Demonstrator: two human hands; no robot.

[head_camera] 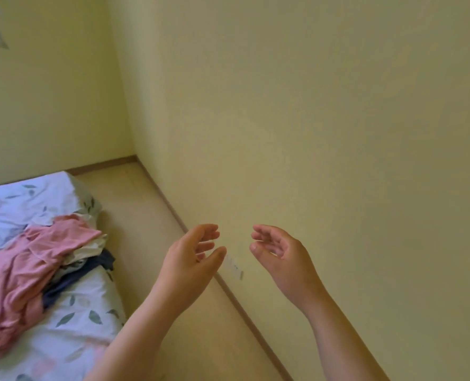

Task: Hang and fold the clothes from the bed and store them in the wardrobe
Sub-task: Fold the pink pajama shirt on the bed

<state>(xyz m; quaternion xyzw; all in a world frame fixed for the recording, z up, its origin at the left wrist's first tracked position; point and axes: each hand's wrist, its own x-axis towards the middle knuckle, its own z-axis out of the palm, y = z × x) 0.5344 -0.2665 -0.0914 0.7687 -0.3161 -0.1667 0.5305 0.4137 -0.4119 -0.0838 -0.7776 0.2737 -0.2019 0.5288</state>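
Room: pale yellow walls (311,105) meeting at a corner, beige floor (146,229) with a brown skirting strip.
Bed (85,320): lower left, leaf-print cover.
Clothes (30,270): heaped on the bed; pink garment on top, cream and dark pieces beneath, perhaps trousers.
Left hand (190,259): raised near the wall, fingers loosely curved, holding nothing.
Right hand (280,257): facing it, apart, equally relaxed and empty.

A bed (71,323) in a leaf-print sheet bears a heap of pink (27,273), cream (86,250) and dark clothes (71,281).
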